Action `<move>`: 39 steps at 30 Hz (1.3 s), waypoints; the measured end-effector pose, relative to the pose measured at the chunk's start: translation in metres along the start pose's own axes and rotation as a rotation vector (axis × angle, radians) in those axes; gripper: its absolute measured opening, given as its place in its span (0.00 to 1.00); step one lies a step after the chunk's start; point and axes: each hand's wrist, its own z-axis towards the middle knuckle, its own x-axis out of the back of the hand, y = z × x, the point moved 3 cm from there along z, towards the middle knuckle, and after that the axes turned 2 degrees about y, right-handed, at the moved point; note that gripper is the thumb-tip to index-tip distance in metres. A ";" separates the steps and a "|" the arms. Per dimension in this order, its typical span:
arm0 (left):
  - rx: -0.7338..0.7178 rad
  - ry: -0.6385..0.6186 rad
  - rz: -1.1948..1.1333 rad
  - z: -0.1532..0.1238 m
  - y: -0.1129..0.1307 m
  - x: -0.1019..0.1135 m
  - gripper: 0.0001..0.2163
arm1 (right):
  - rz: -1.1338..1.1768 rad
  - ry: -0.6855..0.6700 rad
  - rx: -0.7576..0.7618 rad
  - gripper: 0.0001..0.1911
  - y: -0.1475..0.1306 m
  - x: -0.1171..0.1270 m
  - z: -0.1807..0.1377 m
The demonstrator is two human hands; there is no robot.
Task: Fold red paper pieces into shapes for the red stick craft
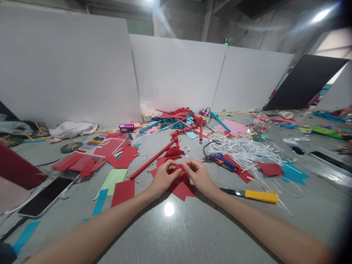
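Note:
My left hand [162,178] and my right hand [198,176] meet over a piece of red paper [181,187] lying on the grey table [192,227]. Both hands have their fingers curled and pinch the paper's upper edge between thumb and fingertips. More red paper scraps [169,153] lie just beyond the hands. A long red paper tube [153,160] runs diagonally from beside my left hand toward the back.
A yellow-handled knife [254,195] lies right of my right hand, a blue glue gun [221,161] behind it near white paper shreds [244,150]. Red sheets [96,156], green and blue paper and a phone [45,196] lie at left. White boards wall the back.

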 end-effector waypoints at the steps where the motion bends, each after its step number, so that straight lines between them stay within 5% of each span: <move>1: 0.021 0.005 -0.011 0.000 0.000 0.000 0.13 | 0.014 0.021 -0.007 0.18 0.000 0.001 0.000; 12: 0.107 0.189 -0.096 0.005 0.000 0.010 0.19 | 0.176 0.039 -0.107 0.19 0.005 0.001 0.000; 19: 0.092 0.298 -0.293 0.007 -0.008 0.016 0.25 | 0.085 -0.105 -0.081 0.15 0.000 -0.005 -0.005; 26: 0.093 0.190 -0.179 0.005 -0.003 0.011 0.18 | -0.028 -0.243 -0.053 0.11 -0.010 -0.010 -0.011; 39: -0.037 -0.141 0.017 -0.002 0.005 -0.004 0.15 | 0.057 0.015 0.019 0.15 0.001 0.000 -0.003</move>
